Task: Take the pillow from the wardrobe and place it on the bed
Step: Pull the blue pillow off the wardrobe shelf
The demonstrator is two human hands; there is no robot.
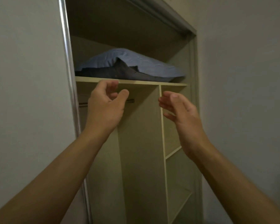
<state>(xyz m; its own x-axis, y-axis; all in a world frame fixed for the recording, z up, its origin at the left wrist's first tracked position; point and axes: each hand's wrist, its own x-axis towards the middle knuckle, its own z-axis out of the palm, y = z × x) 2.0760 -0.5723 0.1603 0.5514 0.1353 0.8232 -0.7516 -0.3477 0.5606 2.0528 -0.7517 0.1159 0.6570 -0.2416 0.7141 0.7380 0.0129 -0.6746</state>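
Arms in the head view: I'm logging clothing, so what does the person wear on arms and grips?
Nothing worn shows. The left arm and right arm are bare, with no sleeves in view and no watch or bracelet at the wrists. The left grip and right grip are ungloved hands, with no rings seen.

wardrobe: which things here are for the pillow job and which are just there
For the job: pillow, on the top shelf; left hand and right hand, both empty.
Just there: rail, lower shelves, divider, wall.
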